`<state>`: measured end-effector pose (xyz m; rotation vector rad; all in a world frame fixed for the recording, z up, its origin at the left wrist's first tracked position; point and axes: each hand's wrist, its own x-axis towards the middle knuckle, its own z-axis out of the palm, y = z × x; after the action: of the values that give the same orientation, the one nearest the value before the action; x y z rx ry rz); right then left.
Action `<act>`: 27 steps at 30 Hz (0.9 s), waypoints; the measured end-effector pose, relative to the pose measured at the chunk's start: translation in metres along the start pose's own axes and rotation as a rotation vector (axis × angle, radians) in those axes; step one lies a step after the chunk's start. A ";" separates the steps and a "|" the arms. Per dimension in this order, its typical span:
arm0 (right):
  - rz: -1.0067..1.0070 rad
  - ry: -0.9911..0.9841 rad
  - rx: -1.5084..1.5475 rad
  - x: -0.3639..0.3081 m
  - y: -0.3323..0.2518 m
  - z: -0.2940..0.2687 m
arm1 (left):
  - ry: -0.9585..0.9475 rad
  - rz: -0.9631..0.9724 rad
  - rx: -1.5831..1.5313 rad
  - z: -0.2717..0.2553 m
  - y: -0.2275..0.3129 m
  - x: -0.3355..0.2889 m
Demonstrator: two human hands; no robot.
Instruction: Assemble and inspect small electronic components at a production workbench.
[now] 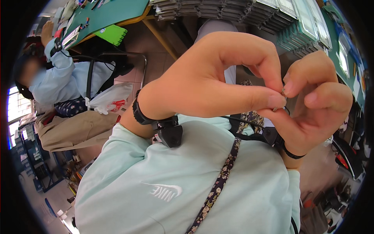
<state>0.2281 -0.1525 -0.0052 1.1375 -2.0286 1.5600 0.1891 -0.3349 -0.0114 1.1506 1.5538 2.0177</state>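
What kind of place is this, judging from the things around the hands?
Probably a small assembly workshop. Stacks of flat trays fill the bench, a green work table holds tools, and another person works there. Both hands, left hand and right hand, pinch a tiny metal part.

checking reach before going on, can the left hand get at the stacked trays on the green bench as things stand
Probably not right now: the left hand is pinching a tiny metal part together with the right hand, and the stacked trays lie well beyond both.
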 end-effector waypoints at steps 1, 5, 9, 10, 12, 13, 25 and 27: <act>-0.003 -0.002 0.003 0.001 0.000 0.000 | 0.003 0.001 0.003 0.000 0.001 0.000; -0.009 0.003 0.000 0.001 0.001 0.001 | 0.000 -0.010 0.003 0.000 0.003 0.000; -0.019 -0.008 0.038 0.002 0.003 0.000 | -0.009 -0.002 0.008 -0.001 0.002 0.000; -0.019 -0.008 0.039 0.001 0.003 0.000 | -0.009 -0.003 0.008 -0.001 0.001 0.000; -0.003 -0.022 0.042 0.001 0.002 0.000 | -0.020 0.010 0.017 -0.001 0.000 0.000; -0.002 -0.022 0.044 0.001 0.002 0.001 | -0.019 0.009 0.017 -0.001 0.000 0.000; -0.039 -0.020 0.021 -0.001 0.008 0.002 | -0.046 -0.006 0.061 -0.004 -0.002 -0.001; -0.012 0.039 0.041 -0.002 0.006 0.005 | -0.057 0.013 0.070 -0.005 -0.004 -0.001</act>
<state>0.2254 -0.1562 -0.0125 1.1228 -1.9701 1.6129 0.1851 -0.3374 -0.0154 1.2366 1.6040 1.9353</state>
